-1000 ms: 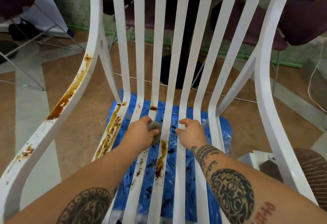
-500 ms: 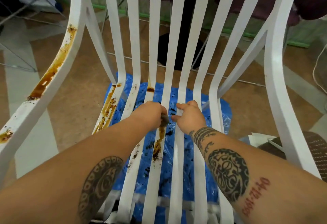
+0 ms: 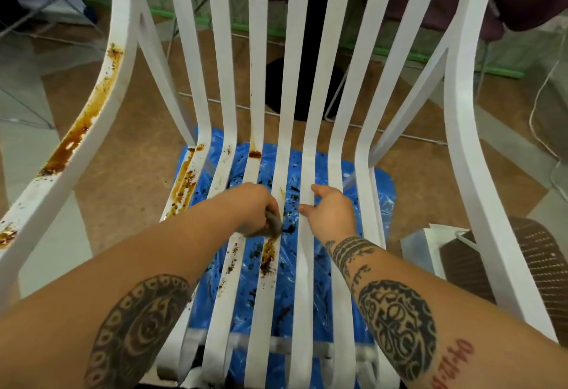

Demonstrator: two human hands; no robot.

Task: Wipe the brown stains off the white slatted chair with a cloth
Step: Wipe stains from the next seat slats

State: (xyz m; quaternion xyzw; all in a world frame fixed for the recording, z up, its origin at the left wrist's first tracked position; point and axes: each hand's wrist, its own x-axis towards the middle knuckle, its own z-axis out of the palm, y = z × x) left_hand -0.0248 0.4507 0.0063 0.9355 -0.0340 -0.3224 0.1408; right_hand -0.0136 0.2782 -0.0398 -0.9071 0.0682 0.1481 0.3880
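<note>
The left hand grips the grey cloth on a middle seat slat, whose brown stain runs lengthwise just beyond it toward the seat's front edge, while the right hand curls round the neighbouring slat.

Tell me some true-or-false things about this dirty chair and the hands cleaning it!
1. The left hand holds a grey cloth. True.
2. The right hand holds a sponge. False: its fingers curl round a white slat.
3. The armrest on the left has a long brown stain. True.
4. The sheet under the chair is red. False: it is blue.
5. The strip just below the cloth is all clean. False: a brown smear is on it.
</note>
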